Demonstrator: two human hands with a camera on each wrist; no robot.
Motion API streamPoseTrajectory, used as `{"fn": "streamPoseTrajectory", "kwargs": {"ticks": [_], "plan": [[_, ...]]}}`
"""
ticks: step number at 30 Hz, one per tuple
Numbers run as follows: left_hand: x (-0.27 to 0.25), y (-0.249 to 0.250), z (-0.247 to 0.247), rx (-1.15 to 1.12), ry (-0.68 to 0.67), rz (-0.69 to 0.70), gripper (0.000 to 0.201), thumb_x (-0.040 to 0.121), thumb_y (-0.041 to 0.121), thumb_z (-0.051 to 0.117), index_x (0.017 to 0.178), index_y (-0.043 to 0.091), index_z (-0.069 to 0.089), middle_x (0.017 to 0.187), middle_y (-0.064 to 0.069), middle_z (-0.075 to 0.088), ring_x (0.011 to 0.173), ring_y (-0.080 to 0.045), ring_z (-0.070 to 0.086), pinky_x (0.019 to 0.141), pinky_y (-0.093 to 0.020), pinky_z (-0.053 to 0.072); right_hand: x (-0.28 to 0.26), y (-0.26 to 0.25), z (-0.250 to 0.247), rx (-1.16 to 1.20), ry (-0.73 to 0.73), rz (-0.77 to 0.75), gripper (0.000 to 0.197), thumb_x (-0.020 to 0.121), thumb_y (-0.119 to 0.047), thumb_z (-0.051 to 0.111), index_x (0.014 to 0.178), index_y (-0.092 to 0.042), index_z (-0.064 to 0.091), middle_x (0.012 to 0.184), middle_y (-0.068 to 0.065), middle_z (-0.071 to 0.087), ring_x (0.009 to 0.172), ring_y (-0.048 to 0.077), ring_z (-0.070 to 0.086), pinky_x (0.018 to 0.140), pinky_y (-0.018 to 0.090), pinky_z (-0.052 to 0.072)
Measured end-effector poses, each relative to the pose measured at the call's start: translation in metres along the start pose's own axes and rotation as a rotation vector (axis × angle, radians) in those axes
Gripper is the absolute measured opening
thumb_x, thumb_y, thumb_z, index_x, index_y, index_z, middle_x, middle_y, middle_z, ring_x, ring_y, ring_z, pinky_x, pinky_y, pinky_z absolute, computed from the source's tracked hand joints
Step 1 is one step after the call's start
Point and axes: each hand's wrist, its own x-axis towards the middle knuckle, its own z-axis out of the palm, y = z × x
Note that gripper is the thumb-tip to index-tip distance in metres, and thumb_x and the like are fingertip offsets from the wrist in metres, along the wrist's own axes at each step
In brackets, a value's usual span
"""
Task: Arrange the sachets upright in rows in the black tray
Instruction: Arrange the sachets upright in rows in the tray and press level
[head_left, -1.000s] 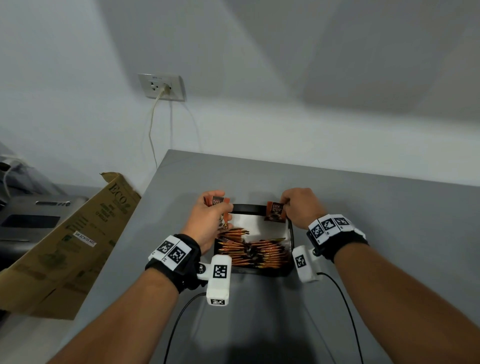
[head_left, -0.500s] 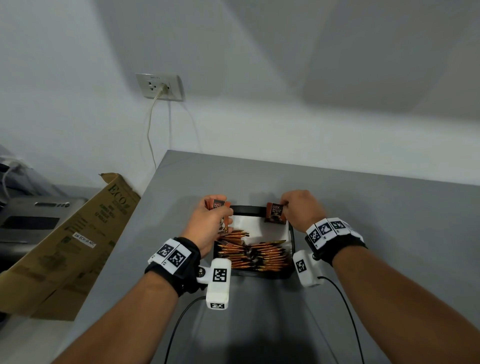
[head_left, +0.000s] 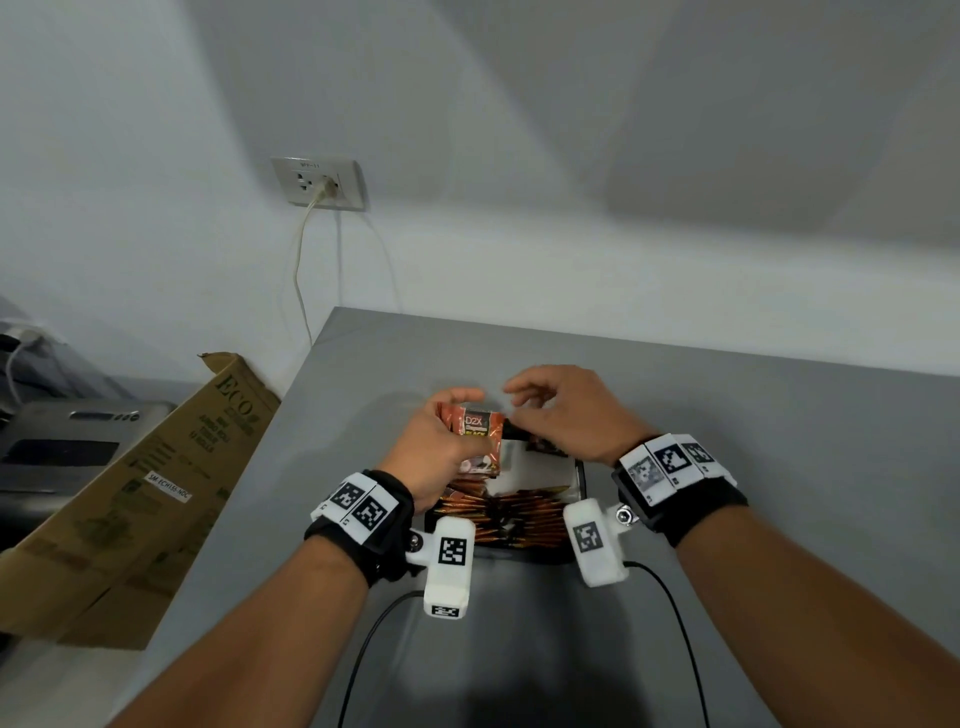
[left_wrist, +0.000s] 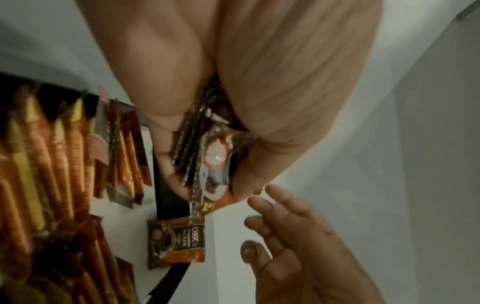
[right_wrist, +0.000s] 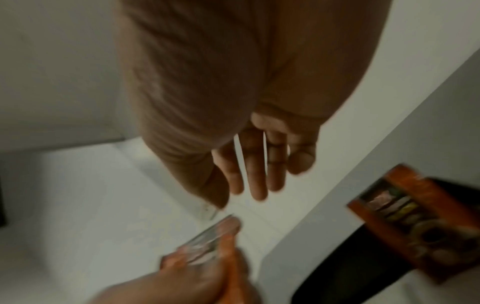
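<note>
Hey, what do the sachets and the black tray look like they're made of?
Sachets: likely glossy printed foil or plastic film; the ones the left hand grips show crimped edges and glints in the left wrist view. Black tray: thin rigid wall, probably plastic or coated card; its floor looks white and matte.

The sachet (head_left: 475, 435) gripped in the left hand (head_left: 431, 447) reads "D2X" with "BLACK" below it. A sachet standing at the tray's far wall (left_wrist: 176, 244) shows "D2X" and "BLACK". The cardboard box (head_left: 156, 483) beside the surface carries "ECO" in green and a white sticker starting "SM-ECH".
</note>
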Motion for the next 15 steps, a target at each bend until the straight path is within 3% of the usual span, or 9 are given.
{"fn": "streamPoseTrajectory", "kwargs": {"ticks": [3,6,10,15], "plan": [[0.003,0.005,0.008,-0.005,-0.069,0.027,0.066,0.059,-0.012,0.078,0.117,0.013,0.059,0.093,-0.014,0.068,0.077,-0.021,0.067,0.071,-0.036,0.058,-0.001,-0.018,0.001,0.029,-0.082,-0.038,0.016,0.082,-0.012,0.075,0.093,-0.024,0.077,0.083,-0.007,0.074,0.071,-0.006,0.064,0.067,0.006,0.047],[0.006,0.007,0.008,0.030,-0.049,0.014,0.069,0.057,-0.009,0.081,0.118,0.013,0.058,0.095,-0.013,0.069,0.077,-0.021,0.068,0.071,-0.036,0.056,0.002,-0.023,-0.001,-0.022,-0.083,-0.038,0.014,0.081,-0.006,0.073,0.086,-0.019,0.078,0.076,-0.004,0.075,0.068,0.001,0.066,0.065,0.007,0.048],[0.012,0.007,-0.004,0.074,0.132,-0.002,0.050,0.077,-0.002,0.077,0.118,0.019,0.056,0.107,-0.012,0.063,0.073,-0.019,0.065,0.063,-0.031,0.052,0.014,-0.010,-0.003,-0.157,0.005,0.026,0.016,0.085,-0.008,0.067,0.088,-0.019,0.077,0.081,-0.005,0.074,0.075,0.011,0.069,0.071,0.024,0.057],[0.013,0.008,-0.027,0.055,0.251,-0.011,0.038,0.090,-0.005,0.057,0.124,0.011,0.052,0.088,-0.012,0.054,0.061,-0.014,0.050,0.059,-0.029,0.046,0.031,0.014,0.012,-0.416,-0.090,0.087,0.021,0.088,-0.009,0.061,0.093,-0.021,0.077,0.098,0.003,0.074,0.085,0.021,0.068,0.082,0.038,0.059]]}}
